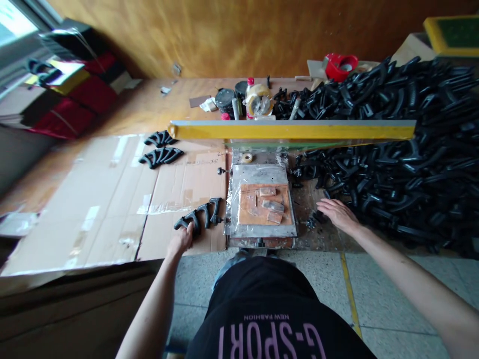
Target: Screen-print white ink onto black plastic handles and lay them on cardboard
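My left hand (182,239) is closed around the near end of a curved black plastic handle, part of a short row of black handles (204,214) on the cardboard sheet. My right hand (339,214) is held over the bench beside the big pile of black handles (404,184), fingers stretched out and nothing visible in them. Between my hands lies a metal plate (258,172) with an orange-brown board (249,214) on it, carrying small blocks. Above the plate's far end, a yellow-edged frame (292,130) is raised, seen nearly edge-on.
Two more groups of black handles (160,155) lie on the cardboard (112,199) at left. Behind the frame stand dark tubs (224,98), a tape roll (259,102) and a red tape dispenser (340,67). Clamp knobs (312,221) flank the plate. Boxes (86,99) are stacked at far left.
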The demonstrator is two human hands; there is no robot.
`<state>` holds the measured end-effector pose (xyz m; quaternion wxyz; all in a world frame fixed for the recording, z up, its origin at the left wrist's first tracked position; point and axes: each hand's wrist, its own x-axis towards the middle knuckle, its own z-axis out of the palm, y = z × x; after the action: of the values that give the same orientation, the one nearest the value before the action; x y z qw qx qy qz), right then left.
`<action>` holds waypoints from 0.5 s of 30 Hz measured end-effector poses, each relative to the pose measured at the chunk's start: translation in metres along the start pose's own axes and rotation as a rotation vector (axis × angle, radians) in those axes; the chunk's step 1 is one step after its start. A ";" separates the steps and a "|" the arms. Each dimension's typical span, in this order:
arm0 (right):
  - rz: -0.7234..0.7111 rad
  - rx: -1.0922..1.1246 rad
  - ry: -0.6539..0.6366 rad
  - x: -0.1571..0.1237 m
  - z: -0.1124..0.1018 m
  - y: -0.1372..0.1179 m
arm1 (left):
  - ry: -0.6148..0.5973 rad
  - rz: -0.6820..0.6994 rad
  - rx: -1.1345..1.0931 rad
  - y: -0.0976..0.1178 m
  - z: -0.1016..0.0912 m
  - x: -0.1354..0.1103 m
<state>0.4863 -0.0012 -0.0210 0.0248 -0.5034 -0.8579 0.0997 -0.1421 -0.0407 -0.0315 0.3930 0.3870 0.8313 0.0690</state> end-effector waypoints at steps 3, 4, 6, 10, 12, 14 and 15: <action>0.075 0.007 0.142 0.032 -0.014 -0.034 | -0.084 -0.065 0.136 0.025 -0.018 0.004; 0.065 0.021 0.185 0.046 -0.019 -0.053 | -0.095 -0.036 0.149 0.039 -0.025 0.003; -0.034 0.083 0.220 0.075 -0.026 -0.093 | -0.080 0.109 0.092 0.078 -0.039 -0.007; -0.175 0.116 0.203 0.125 -0.023 -0.155 | 0.014 0.607 -0.484 0.185 -0.055 -0.057; -0.172 0.072 0.173 0.141 -0.019 -0.169 | -0.014 0.810 -0.827 0.233 -0.059 -0.087; -0.166 0.050 0.164 0.148 -0.016 -0.174 | -0.123 0.894 -0.960 0.263 -0.060 -0.111; -0.167 0.050 0.179 0.149 -0.016 -0.174 | -0.152 0.913 -0.991 0.268 -0.059 -0.119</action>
<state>0.2659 0.0478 0.0203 0.1221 -0.4364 -0.8884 0.0735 0.0208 0.0733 0.1923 0.5127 0.4771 0.4248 0.5736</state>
